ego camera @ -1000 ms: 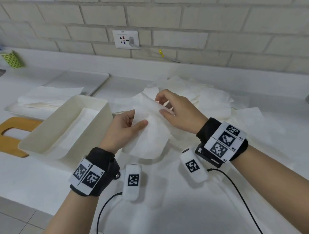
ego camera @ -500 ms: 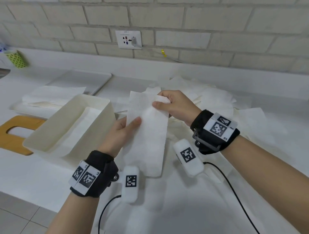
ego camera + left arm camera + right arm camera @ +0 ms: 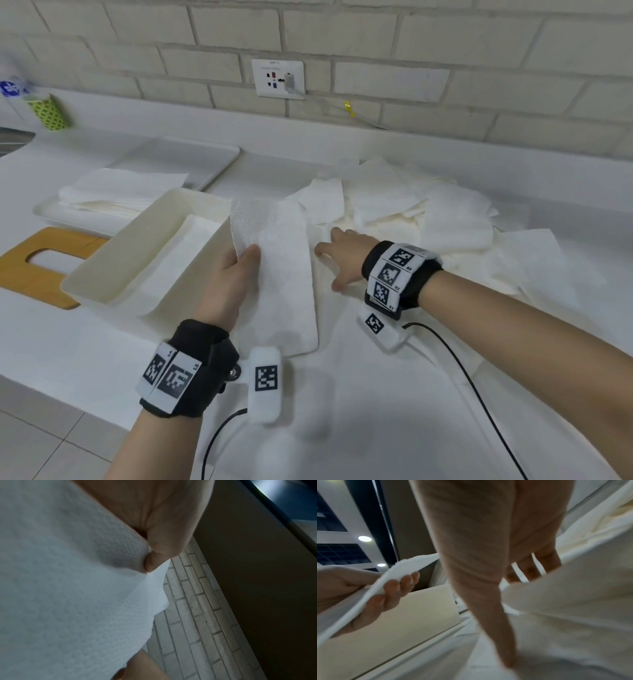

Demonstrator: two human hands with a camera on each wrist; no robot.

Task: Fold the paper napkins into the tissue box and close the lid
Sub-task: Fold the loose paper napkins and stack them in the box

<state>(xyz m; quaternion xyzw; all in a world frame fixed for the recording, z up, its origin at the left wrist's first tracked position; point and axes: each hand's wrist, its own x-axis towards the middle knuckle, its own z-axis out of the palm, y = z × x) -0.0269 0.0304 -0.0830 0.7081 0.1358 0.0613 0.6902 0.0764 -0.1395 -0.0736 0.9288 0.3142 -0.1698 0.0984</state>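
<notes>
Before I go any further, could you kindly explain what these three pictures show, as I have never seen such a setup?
There is no robot here: a person works with two bare hands, each wrist wearing a black band with printed square markers. One picture comes from a camera on the head, looking down at a white counter; the other two come from cameras on the wrists, looking along the fingers.

The left hand pinches a folded white embossed paper napkin, thumb on top; the left wrist view shows the same grip close up. The right hand, fingers spread and holding nothing, reaches toward a loose heap of white napkins.

Left of the held napkin stands an open cream rectangular tissue box with paper already inside. Its wooden lid with an oblong slot lies beside it.
</notes>
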